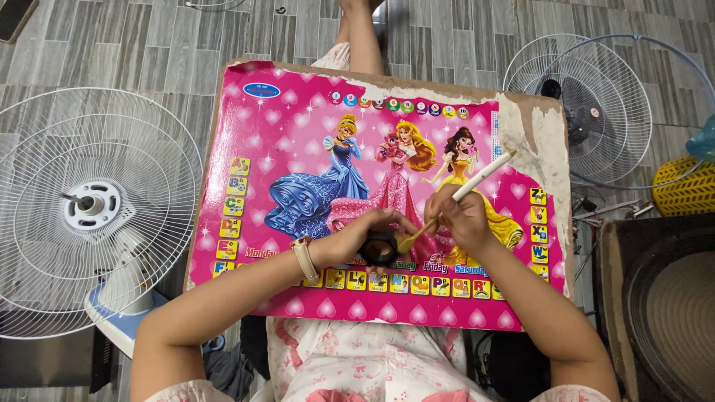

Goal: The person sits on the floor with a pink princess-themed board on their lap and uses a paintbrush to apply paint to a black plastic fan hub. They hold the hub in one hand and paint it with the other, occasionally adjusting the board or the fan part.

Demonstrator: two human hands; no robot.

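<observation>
Fingers of the left hand [356, 237] grip a small round black part [379, 248] over the pink cartoon-printed lap board [298, 141]; just right, the right hand [462, 219] pinches a white-handled brush [460, 195], bristles touching the part.

Floral pink-white garment [350, 357], tan strap watch [304, 257] on left wrist

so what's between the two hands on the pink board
In the head view, a small black round part held by the left hand, with the brush in the right hand touching it.
</observation>
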